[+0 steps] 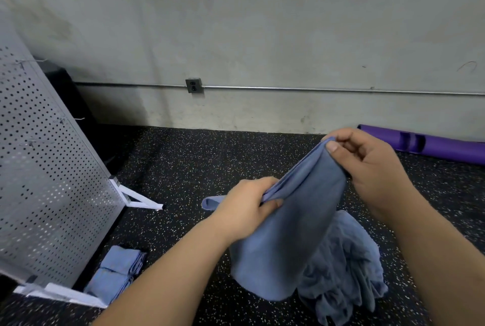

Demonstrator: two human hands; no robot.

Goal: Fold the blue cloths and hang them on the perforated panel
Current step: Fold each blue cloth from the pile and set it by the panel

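A blue cloth [291,228] hangs doubled over between my two hands above the speckled floor. My left hand [244,207] pinches its lower left edge. Its upper corner is pinched by my right hand [367,168] between thumb and fingers. Under it lies a crumpled heap of more blue cloths [346,273]. Two folded blue cloths [118,273] lie on the floor beside the perforated panel [44,181], which stands tilted at the left with wire hooks on it.
A purple rolled mat [433,146] lies along the wall at the right. The panel's white feet [141,201] stick out onto the floor. A black object stands behind the panel. A power outlet [194,85] and a conduit run along the wall.
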